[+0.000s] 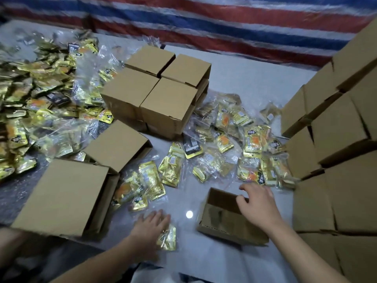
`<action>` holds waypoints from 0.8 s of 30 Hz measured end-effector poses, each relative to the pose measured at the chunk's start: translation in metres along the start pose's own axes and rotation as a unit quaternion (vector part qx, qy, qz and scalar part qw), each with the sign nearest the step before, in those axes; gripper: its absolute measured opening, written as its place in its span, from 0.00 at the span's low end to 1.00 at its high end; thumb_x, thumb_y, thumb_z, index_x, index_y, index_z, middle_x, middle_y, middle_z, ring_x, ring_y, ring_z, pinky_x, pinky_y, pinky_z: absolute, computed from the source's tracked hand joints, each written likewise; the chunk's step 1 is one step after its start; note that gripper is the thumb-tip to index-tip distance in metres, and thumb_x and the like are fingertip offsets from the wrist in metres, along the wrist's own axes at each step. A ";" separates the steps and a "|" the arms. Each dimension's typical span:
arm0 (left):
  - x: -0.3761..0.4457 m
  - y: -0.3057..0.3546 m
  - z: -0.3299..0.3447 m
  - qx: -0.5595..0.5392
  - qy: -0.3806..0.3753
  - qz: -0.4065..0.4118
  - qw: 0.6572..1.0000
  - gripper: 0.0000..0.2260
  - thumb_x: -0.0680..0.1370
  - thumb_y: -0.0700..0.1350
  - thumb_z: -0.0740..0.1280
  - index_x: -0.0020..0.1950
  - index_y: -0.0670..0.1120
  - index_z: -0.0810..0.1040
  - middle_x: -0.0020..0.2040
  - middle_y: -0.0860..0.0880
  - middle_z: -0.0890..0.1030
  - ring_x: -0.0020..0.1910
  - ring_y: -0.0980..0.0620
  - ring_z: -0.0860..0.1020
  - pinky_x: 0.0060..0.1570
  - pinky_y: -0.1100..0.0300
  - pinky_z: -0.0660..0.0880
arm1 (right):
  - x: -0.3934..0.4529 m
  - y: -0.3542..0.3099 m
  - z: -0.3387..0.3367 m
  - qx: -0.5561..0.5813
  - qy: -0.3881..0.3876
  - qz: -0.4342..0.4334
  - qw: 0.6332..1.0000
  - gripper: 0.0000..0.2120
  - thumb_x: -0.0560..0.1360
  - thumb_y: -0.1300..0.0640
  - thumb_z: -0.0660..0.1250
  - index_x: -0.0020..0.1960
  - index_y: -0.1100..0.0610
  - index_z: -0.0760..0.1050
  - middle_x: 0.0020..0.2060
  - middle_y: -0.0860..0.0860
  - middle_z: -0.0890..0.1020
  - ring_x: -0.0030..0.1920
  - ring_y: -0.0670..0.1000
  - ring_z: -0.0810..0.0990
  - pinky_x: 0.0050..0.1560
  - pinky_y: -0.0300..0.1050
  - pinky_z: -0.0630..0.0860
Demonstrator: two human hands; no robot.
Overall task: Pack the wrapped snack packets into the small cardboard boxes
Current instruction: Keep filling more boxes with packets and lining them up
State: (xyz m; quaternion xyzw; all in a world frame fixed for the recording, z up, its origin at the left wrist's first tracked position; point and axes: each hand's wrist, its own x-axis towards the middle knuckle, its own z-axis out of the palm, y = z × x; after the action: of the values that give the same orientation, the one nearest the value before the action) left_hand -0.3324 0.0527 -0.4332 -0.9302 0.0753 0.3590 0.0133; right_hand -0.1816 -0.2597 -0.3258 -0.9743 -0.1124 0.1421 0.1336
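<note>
- A pale, glossy table (255,78) carries everything.
- A big heap of gold snack packets (40,88) covers its left side; a smaller heap (240,144) lies right of centre.
- Four closed boxes (155,86) sit as a block in the middle.
- Two boxes (61,197) lie near left.
- An open box (228,223) stands in front.
- A stack of boxes (336,139) lines the right edge.
- One packet (168,237) lies under the left hand (152,222).

You're looking at matt brown corrugated cardboard on the open box (228,219) and the closed boxes (157,86). The snack packets (251,139) are showing shiny gold foil inside crinkly clear plastic. The worktop (244,74) is looking smooth and glossy, and the striped tarp (224,23) behind is looking woven.
</note>
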 end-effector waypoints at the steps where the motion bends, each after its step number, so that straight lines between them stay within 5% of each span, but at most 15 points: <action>1: 0.001 0.003 0.006 0.006 -0.002 -0.011 1.000 0.53 0.72 0.57 0.73 0.81 0.51 0.37 0.82 0.44 0.44 0.80 0.42 0.47 0.74 0.38 0.52 | 0.000 -0.002 0.001 0.001 0.006 -0.001 1.000 0.16 0.77 0.49 0.61 0.60 0.52 0.78 0.56 0.47 0.80 0.62 0.51 0.74 0.68 0.50 0.62; 4: 0.009 0.003 0.012 -0.012 0.005 -0.029 1.000 0.55 0.69 0.55 0.76 0.81 0.53 0.39 0.80 0.44 0.50 0.79 0.43 0.51 0.71 0.41 0.59 | 0.001 -0.009 0.003 0.002 0.021 0.001 1.000 0.15 0.77 0.49 0.62 0.60 0.53 0.78 0.56 0.49 0.80 0.62 0.52 0.75 0.67 0.49 0.61; 9: 0.021 0.001 0.003 -0.114 0.049 -0.030 0.992 0.43 0.70 0.56 0.68 0.80 0.54 0.50 0.71 0.48 0.64 0.72 0.45 0.64 0.66 0.49 0.66 | -0.004 -0.012 0.002 0.027 0.034 0.015 0.999 0.14 0.77 0.52 0.65 0.59 0.55 0.79 0.57 0.50 0.81 0.63 0.53 0.75 0.67 0.47 0.59; 12: 0.022 0.007 -0.006 -0.231 0.067 -0.074 0.968 0.30 0.68 0.57 0.66 0.69 0.52 0.67 0.63 0.50 0.74 0.64 0.47 0.72 0.61 0.54 0.71 | -0.008 -0.014 0.000 0.049 0.038 0.015 0.998 0.12 0.77 0.54 0.65 0.59 0.56 0.79 0.56 0.49 0.80 0.62 0.52 0.74 0.67 0.45 0.59; 15: 0.015 0.007 -0.022 -0.439 0.121 -0.112 0.883 0.14 0.66 0.52 0.69 0.49 0.53 0.74 0.45 0.54 0.80 0.45 0.57 0.79 0.42 0.63 0.76 | -0.014 -0.020 -0.007 0.137 0.070 0.022 0.988 0.08 0.77 0.58 0.66 0.56 0.55 0.80 0.52 0.45 0.78 0.60 0.50 0.74 0.60 0.35 0.62; 18: 0.005 0.003 -0.059 -0.570 0.179 -0.135 0.791 0.11 0.68 0.44 0.73 0.46 0.54 0.76 0.36 0.58 0.82 0.35 0.64 0.80 0.30 0.70 0.73 | -0.022 -0.038 -0.020 0.287 0.095 0.028 0.953 0.08 0.78 0.61 0.67 0.50 0.47 0.78 0.49 0.40 0.80 0.56 0.42 0.76 0.53 0.23 0.65; 21: -0.009 0.013 -0.128 -0.652 0.224 -0.097 0.718 0.13 0.68 0.44 0.72 0.49 0.54 0.76 0.37 0.59 0.83 0.29 0.58 0.80 0.25 0.64 0.75 | -0.021 -0.062 -0.034 0.429 0.044 0.017 0.902 0.11 0.78 0.51 0.69 0.59 0.42 0.75 0.58 0.39 0.79 0.59 0.35 0.75 0.60 0.31 0.72; 24: -0.016 0.047 -0.204 -0.693 0.259 -0.009 0.673 0.16 0.66 0.51 0.72 0.52 0.55 0.77 0.41 0.57 0.84 0.36 0.60 0.82 0.32 0.65 0.78 | -0.013 -0.095 -0.054 0.540 -0.098 0.013 0.836 0.45 0.64 0.26 0.69 0.75 0.41 0.59 0.69 0.38 0.70 0.66 0.36 0.71 0.66 0.39 0.71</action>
State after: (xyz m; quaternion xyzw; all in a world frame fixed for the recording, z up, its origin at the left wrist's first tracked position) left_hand -0.2152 -0.0077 -0.2703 -0.7290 -0.2026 0.0531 -0.6516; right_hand -0.1945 -0.1865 -0.2452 -0.7299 -0.0179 0.2762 0.6250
